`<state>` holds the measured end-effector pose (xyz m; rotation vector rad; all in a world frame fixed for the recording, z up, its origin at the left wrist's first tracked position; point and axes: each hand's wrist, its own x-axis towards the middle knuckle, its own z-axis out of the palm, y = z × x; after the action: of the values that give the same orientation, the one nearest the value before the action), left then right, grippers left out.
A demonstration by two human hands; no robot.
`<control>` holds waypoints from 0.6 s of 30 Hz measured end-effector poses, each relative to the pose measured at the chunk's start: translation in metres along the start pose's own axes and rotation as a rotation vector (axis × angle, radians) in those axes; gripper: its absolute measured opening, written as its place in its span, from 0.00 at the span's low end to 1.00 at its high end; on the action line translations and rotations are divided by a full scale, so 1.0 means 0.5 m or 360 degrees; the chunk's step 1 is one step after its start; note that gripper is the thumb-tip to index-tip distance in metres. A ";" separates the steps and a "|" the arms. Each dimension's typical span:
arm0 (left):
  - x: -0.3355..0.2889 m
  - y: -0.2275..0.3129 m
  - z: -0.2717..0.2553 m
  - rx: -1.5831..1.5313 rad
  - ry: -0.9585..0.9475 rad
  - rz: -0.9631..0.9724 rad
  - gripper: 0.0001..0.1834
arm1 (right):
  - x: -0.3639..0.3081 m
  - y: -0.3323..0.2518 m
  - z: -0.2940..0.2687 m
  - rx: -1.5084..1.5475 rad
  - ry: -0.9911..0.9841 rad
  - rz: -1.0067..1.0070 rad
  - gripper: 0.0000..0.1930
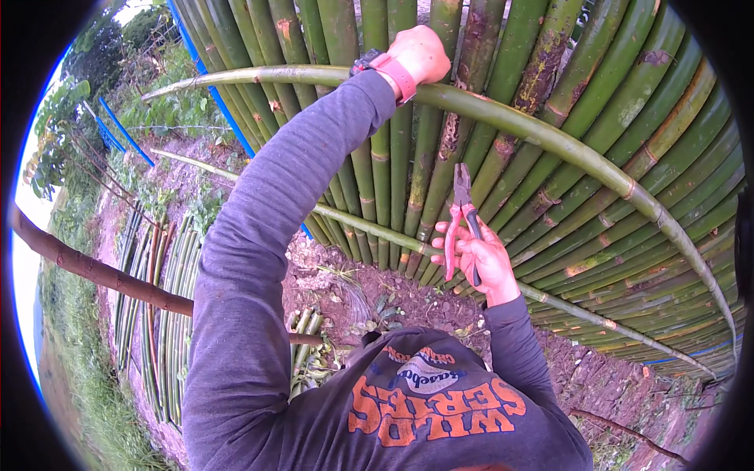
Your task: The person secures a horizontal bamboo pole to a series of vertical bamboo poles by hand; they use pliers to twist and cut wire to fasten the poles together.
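Observation:
My left hand (422, 53) is raised to the upper part of a wall of upright green bamboo poles (491, 74). Its fingers are curled closed just above a long bamboo crosspiece (550, 140), and what they grip is hidden behind the hand. A red-strapped watch (395, 76) circles that wrist. Lower down, in front of the wall, my right hand (488, 263) holds a pair of pliers (462, 191) by their red and black handles, jaws pointing up. A second, thinner bamboo crosspiece (373, 228) runs behind the right hand.
Cut bamboo poles (169, 298) lie on the ground at the left, with grass (78, 337) beyond. A brown wooden pole (102, 271) passes behind my left arm. Blue posts (126, 132) stand at the far left. Bare soil (369, 294) with leaves lies below the wall.

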<state>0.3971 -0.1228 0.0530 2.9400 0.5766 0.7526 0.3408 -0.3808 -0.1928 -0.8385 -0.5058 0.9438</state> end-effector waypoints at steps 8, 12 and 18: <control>-0.002 0.002 -0.039 -0.0005 -0.0288 0.0110 0.21 | -0.006 0.013 -0.005 0.0021 0.0044 -0.0009 0.35; -0.003 -0.061 -0.036 0.1118 0.0271 0.1538 0.09 | -0.003 0.013 -0.003 0.0056 0.0000 -0.0039 0.35; 0.010 -0.084 -0.028 0.1040 0.0044 0.1585 0.09 | 0.064 -0.022 0.060 -0.0282 0.0068 -0.0009 0.33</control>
<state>0.3800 -0.0825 0.0617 3.7591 -0.9246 0.7210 0.3418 -0.3449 -0.1654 -1.0142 -0.5602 0.8826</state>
